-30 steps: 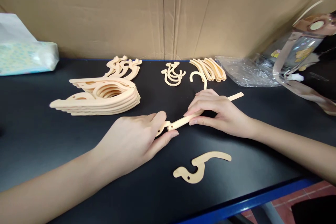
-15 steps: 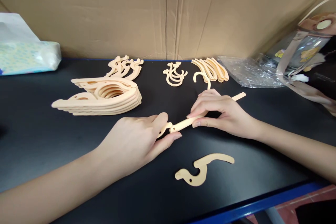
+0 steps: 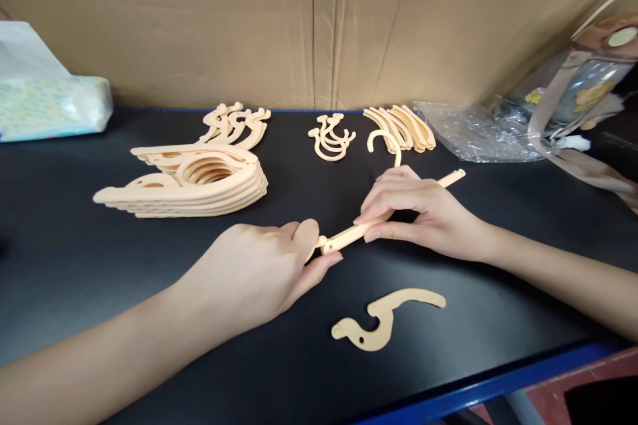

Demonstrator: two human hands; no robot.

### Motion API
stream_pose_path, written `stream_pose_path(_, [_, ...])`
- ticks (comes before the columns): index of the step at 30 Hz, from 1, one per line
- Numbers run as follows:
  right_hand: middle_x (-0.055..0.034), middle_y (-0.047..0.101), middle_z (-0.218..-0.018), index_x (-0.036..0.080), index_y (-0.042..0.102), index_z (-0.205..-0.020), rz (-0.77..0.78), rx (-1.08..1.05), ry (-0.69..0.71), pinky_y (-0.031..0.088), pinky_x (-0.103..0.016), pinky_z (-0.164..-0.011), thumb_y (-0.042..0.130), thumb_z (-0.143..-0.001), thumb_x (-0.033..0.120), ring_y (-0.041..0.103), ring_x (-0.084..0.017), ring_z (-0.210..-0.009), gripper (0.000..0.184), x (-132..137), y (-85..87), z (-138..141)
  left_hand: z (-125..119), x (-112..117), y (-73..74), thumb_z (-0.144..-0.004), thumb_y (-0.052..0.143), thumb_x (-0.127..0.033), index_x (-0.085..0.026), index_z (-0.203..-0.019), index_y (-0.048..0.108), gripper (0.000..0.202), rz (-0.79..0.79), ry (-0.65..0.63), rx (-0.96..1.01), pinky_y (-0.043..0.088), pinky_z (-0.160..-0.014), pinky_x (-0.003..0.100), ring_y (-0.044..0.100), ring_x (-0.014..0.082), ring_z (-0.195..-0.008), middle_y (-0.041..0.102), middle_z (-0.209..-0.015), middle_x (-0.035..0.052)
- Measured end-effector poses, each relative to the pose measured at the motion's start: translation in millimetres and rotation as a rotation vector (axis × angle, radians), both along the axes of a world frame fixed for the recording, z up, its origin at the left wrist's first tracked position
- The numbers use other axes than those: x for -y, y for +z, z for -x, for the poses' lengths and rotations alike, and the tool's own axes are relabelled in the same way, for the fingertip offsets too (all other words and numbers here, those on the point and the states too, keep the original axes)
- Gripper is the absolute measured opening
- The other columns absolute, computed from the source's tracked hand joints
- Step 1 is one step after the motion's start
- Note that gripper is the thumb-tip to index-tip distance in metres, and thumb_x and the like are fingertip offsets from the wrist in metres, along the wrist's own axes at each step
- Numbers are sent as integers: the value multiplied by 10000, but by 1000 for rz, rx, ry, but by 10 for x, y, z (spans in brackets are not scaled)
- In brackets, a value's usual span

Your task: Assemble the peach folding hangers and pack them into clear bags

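Observation:
Over the black table, my right hand [image 3: 413, 209] grips a cream plastic hanger bar [image 3: 351, 235] with a hook [image 3: 386, 139] rising beyond the fingers. My left hand [image 3: 269, 265] is closed on a curved hanger arm piece [image 3: 317, 247], mostly hidden in the fist, whose tip meets the bar's left end. The left thumb lies just under that joint. Nearer to me, a joined pair of curved hanger arm pieces [image 3: 375, 332] rests flat on the table.
A stack of folded hanger parts [image 3: 219, 202] sits at left. Behind it are curved arm pieces [image 3: 234, 125]; hooks [image 3: 331, 138] and slim bars [image 3: 403, 127] lie farther right. A clear plastic bag [image 3: 473, 136], a strapped bottle [image 3: 585, 83] and a tissue pack [image 3: 54, 106] stand near the cardboard wall.
My left hand has turned slightly, so less of the curved arm piece shows beside the bar's end. My right hand keeps its hold on the bar.

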State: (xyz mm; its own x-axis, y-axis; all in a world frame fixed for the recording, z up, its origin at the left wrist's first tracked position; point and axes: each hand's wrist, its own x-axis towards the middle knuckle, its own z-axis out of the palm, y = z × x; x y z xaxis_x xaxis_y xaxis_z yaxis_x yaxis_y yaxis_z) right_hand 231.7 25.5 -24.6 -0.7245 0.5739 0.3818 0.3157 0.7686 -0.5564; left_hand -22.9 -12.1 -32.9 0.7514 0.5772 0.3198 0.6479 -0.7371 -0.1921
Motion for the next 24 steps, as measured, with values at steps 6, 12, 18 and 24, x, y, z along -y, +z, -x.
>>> stream_pose_path(6, [4, 726, -854, 182, 690, -925, -2, 12, 20, 348, -355, -899, 675, -913, 264, 620, -127, -782, 85, 7, 6, -3, -3, 8, 32, -1062, 219, -352, -209, -707, 456, 450, -38, -50, -53, 191, -410, 296, 492, 157, -341, 474, -487, -42])
stream_pose_path(12, [0, 731, -860, 193, 688, -935, 14, 31, 31, 340, -360, -916, 668, -918, 288, 622, -140, -798, 98, 3, 3, -6, -17, 16, 42, -1055, 227, -338, -199, -696, 488, 465, -61, -43, -73, 195, -395, 306, 503, 168, -328, 462, -483, -36])
stream_pose_path(18, [-16, 744, -855, 179, 694, -925, 44, 47, 38, 351, -354, -876, 664, -920, 309, 625, -147, -779, 134, 0, 6, 1, -41, 32, 118, -1036, 270, -259, -178, -678, 524, 447, -26, -68, -119, 234, -360, 310, 557, 186, -335, 512, -495, -7])
stream_pose_path(24, [-22, 751, -867, 174, 706, -921, 61, 63, 34, 357, -352, -872, 661, -921, 321, 624, -151, -787, 154, -5, 10, 12, -47, 38, 132, -1018, 285, -243, -187, -680, 521, 416, -30, -57, -129, 254, -351, 320, 564, 194, -343, 519, -499, -5])
